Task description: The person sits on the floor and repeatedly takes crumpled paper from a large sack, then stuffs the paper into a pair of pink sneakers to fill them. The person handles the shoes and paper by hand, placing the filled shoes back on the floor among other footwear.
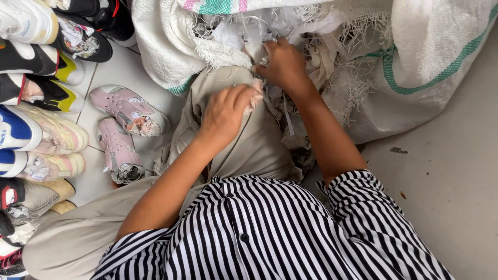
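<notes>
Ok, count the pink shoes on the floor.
2. One pink shoe lies on the tiles left of the person's knee, stuffed with paper; the second pink shoe lies just below it, nearer the person. Others may be hidden beyond the frame's left edge.

"What colours are showing here?"

"The big sack [436,57] is looking white with green stripes. The shirt [270,233] is showing black and white stripes. The trousers [249,140] are looking tan."

"And the shoes?"

"Two little shoes [122,106] are looking pink. One shoe [15,129] is showing blue and white."
</notes>
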